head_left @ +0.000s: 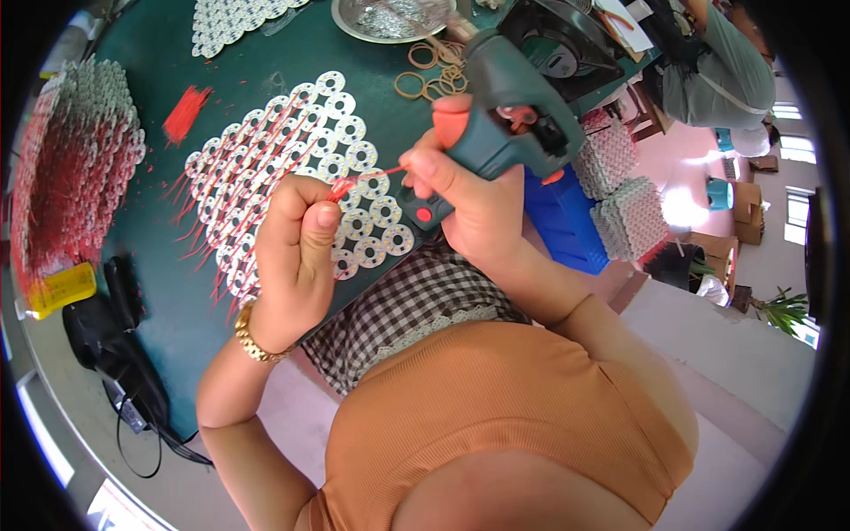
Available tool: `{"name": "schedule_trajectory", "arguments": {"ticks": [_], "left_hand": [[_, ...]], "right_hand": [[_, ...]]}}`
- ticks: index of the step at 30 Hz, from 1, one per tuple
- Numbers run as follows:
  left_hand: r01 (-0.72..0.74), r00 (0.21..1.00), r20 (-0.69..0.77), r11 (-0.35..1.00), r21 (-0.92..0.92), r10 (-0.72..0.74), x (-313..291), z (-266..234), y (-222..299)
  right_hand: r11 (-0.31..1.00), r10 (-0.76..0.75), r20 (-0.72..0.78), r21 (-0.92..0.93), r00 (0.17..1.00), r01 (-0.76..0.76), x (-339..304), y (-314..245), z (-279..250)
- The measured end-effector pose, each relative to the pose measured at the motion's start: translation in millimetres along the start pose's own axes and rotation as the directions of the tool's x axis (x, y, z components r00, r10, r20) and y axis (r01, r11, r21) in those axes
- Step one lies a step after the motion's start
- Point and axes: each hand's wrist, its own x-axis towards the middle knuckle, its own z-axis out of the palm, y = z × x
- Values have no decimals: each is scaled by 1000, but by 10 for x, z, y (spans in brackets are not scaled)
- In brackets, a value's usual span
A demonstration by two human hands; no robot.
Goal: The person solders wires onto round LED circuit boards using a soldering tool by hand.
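My left hand (pixel 297 239) is closed, pinching a small bundle of red wires (pixel 341 187) between thumb and fingers. My right hand (pixel 474 199) is closed too, with a red strand stretched between its thumb and finger and the left-hand bundle. A dark green pistol-shaped power tool (pixel 496 71) with orange-red parts sits in this hand; its handle passes behind the palm. Below both hands lies a sheet of round white LED boards (pixel 332 164), with several red wires (pixel 239 168) laid diagonally across its left part.
To the left stand stacked board sheets (pixel 75 159) with red wires. A red wire bundle (pixel 186 115) lies on the green table (pixel 168 230). Beyond are a metal bowl (pixel 390 35), rubber bands (pixel 425 84) and a black fan-like device (pixel 558 44). Right are a blue crate (pixel 562 217) and another person (pixel 717 75).
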Motion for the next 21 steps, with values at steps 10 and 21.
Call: {"name": "schedule_trajectory", "arguments": {"ticks": [10, 21], "left_hand": [[-8, 982, -186, 993, -114, -14, -14, 206, 78], [312, 937, 64, 906, 287, -343, 369, -391, -17]], "right_hand": [[945, 179, 119, 254, 977, -204, -258, 179, 214], [995, 72, 243, -84, 967, -53, -428, -10, -344]]}}
